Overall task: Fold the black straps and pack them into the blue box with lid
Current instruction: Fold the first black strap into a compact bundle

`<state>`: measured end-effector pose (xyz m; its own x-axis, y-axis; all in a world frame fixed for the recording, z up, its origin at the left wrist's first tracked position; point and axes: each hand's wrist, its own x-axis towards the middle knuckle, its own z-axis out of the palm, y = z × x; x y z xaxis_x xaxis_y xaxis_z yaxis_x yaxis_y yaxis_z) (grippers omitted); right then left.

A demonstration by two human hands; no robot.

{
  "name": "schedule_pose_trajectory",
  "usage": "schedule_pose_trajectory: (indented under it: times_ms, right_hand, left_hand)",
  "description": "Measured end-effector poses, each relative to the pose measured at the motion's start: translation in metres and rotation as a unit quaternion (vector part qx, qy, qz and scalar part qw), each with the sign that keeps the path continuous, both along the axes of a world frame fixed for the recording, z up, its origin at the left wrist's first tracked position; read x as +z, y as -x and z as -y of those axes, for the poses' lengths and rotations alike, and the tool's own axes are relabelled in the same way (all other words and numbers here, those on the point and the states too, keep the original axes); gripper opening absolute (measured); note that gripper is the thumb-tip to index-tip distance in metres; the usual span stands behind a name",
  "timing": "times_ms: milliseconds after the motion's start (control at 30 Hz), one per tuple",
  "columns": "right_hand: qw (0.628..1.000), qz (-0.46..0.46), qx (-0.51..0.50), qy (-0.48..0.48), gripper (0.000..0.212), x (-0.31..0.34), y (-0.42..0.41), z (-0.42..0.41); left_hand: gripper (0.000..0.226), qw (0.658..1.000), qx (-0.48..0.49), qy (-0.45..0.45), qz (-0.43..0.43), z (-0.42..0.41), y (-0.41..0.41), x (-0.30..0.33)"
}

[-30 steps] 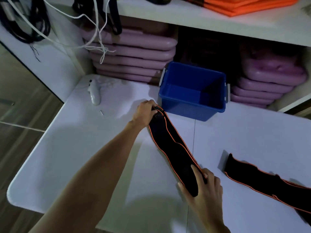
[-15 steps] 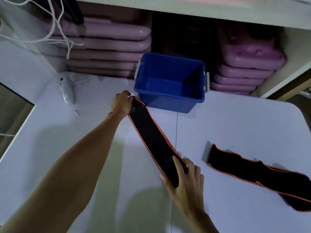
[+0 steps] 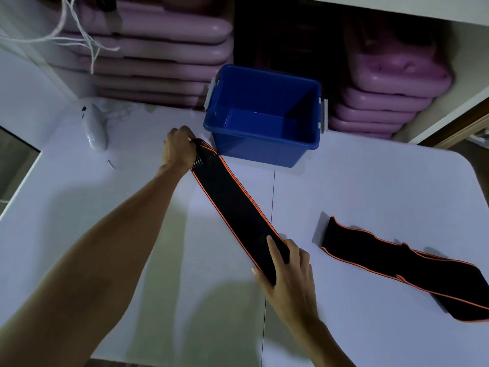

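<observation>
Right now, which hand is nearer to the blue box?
Left. The left hand grips the strap's far end just beside the blue box's front left corner; the right hand pins the near end, well short of it.

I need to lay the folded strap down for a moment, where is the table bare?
Bare table lies between the blue box and the second strap. Another patch lies left of the left forearm, below the white handheld device. The middle is crowded: the stretched strap runs from left hand to right hand.
</observation>
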<state>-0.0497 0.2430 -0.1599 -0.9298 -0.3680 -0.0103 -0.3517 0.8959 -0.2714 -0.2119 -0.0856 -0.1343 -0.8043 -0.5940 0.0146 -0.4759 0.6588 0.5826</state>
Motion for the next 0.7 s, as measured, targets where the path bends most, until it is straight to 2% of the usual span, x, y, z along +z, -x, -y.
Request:
schedule_pose_trajectory:
  times_ms: [67,133,200,267,367,500,700]
  right_hand:
    - [1.0,0.0,-0.004,-0.002,0.065,0.001,-0.002,0.0]
    - [1.0,0.001,-0.011,0.002,0.064,0.001,-0.004,0.0]
    - [1.0,0.004,-0.023,0.018,0.063,0.0,-0.006,0.001]
    - [0.999,0.001,-0.03,0.028,0.062,0.0,-0.005,0.002]
    - [0.999,-0.004,-0.029,0.02,0.061,-0.001,-0.006,0.001]
    - [1.0,0.002,-0.017,0.012,0.066,0.001,-0.01,-0.002]
    - [0.999,0.009,-0.02,0.027,0.067,0.001,-0.012,-0.002]
  left_hand:
    - [0.031,0.999,0.002,-0.026,-0.029,-0.011,-0.013,0.0]
    - [0.045,0.997,-0.009,0.023,-0.069,-0.029,-0.04,-0.006]
    - [0.048,0.993,-0.039,0.053,-0.098,-0.053,-0.074,-0.02]
    - [0.05,0.994,-0.06,0.0,-0.092,-0.071,-0.092,-0.037]
    - [0.055,0.997,-0.042,-0.059,-0.04,-0.083,-0.085,-0.051]
    - [0.056,0.999,-0.052,-0.009,-0.004,-0.082,-0.074,-0.051]
    - [0.055,0.997,-0.063,0.011,-0.035,-0.089,-0.103,-0.052]
